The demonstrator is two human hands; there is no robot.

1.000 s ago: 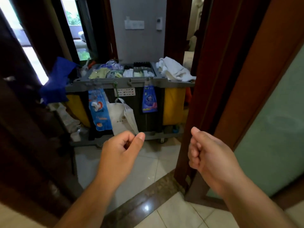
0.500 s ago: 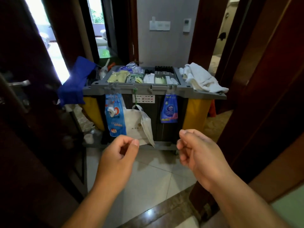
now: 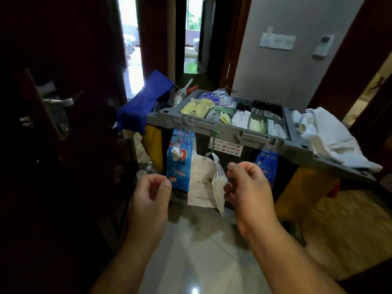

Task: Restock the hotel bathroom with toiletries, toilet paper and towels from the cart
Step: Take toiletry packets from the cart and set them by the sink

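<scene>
Two hands are raised in front of us, both short of the cart [image 3: 297, 146]. Our left hand [image 3: 151, 194] has its fingers [image 3: 148, 181] loosely curved, with a clear gap between them and the thumb, and nothing in it. Our right hand [image 3: 249, 187] is curled tighter, its fingers [image 3: 230, 188] folded in toward the palm, and we see nothing held there either.

Between the two sets of fingertips a white carrier bag [image 3: 200, 183] hangs from a green hook [image 3: 215, 136] on the cart's front. Its thin plastic edge lies just beside our right fingers, and we cannot tell whether it touches them. Just beyond our left fingertips hangs a blue printed packet [image 3: 179, 158], and beyond the right knuckles a smaller blue packet [image 3: 266, 164].

Above and beyond both hands, apart from the fingers, the cart's grey top tray [image 3: 167, 115] holds the toiletries [image 3: 239, 118]. They are pale yellow sachets, white packets and, at the far side, a row of small dark bottles [image 3: 267, 107]. White towels [image 3: 331, 143] are heaped on the cart's top, up and to the right of our right fingers. A blue cloth [image 3: 146, 102] is draped over the cart's end, up and to the left of our left fingers. Far to the left of those fingers, a metal door handle [image 3: 59, 101] shows on a dark door.
</scene>
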